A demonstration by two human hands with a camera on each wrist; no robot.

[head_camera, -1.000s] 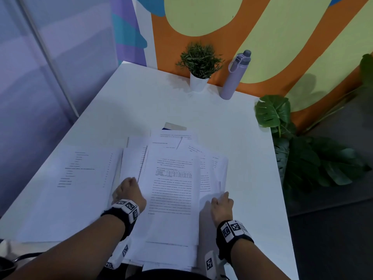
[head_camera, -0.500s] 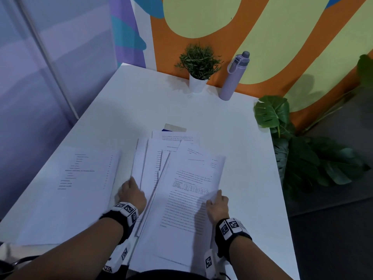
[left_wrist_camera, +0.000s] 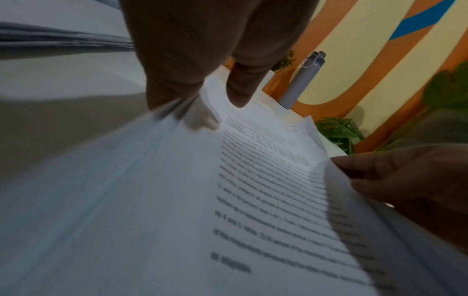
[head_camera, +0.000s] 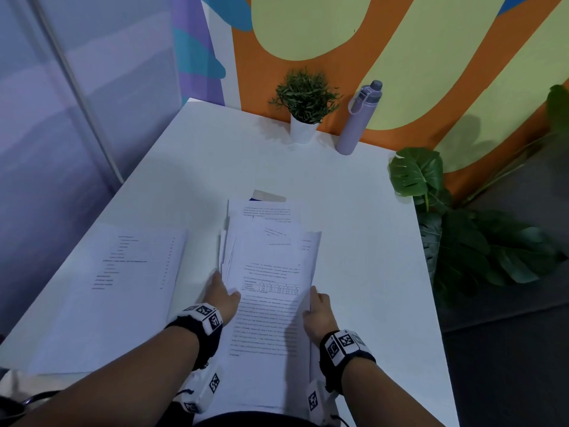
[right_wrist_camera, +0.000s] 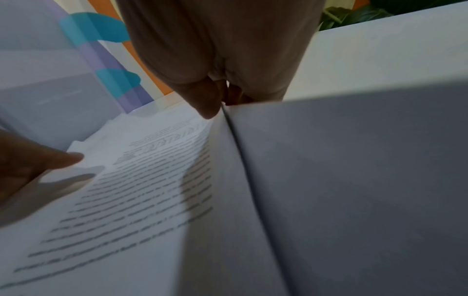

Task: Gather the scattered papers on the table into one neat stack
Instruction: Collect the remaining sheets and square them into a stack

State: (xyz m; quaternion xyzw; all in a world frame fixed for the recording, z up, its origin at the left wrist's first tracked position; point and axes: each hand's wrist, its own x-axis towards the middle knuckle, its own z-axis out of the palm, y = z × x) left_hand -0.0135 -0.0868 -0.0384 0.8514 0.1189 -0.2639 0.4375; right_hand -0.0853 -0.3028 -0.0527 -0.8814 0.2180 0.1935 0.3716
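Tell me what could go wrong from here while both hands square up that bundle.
1. The bundle of papers is uneven; its far sheets stick out at different lengths, so a squeeze between the left hand and right hand could crumple corners.
2. The separate sheet lies apart on the left of the table and may be left out.
3. The left wrist view shows loose sheet edges fanning under the left hand's fingers; some could slip from the grip.
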